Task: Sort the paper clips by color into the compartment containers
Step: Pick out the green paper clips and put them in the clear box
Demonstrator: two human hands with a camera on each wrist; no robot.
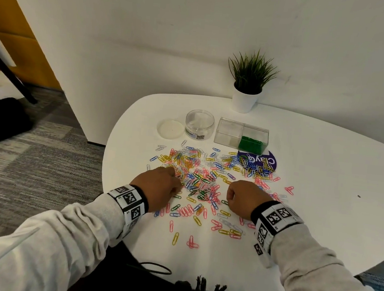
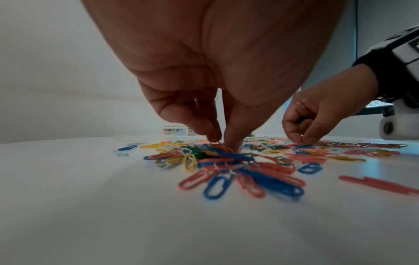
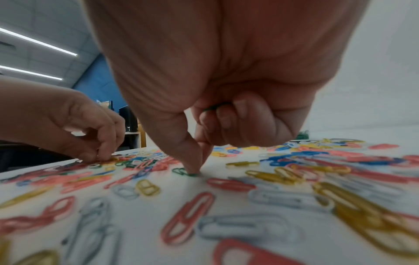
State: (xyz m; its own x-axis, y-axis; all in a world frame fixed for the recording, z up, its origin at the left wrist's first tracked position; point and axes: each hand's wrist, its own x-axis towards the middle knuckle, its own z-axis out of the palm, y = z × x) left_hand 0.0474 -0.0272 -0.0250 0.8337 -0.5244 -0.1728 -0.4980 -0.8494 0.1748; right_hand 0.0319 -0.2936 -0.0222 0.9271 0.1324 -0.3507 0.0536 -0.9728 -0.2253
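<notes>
Several loose paper clips (image 1: pixel 222 164) in pink, blue, yellow, green and white cover the white table (image 1: pixel 323 181). A clear compartment box (image 1: pixel 228 131) stands behind them, with green clips (image 1: pixel 251 144) in its front right cell. My left hand (image 1: pixel 175 181) reaches down into the left part of the pile. Its thumb and forefinger (image 2: pixel 223 143) pinch a clip there that looks pink. My right hand (image 1: pixel 229 196) is at the pile's right. Its thumb and forefinger (image 3: pixel 197 172) pinch a green clip (image 3: pixel 192 174) on the table, and its curled fingers hold another green clip (image 3: pixel 213 107).
A round clear jar (image 1: pixel 199 123) and its lid (image 1: pixel 170 128) stand left of the box. A potted plant (image 1: pixel 249 80) is at the back by the wall. A blue round sticker (image 1: pixel 257 160) lies under clips. The table's curved edge runs close on the left.
</notes>
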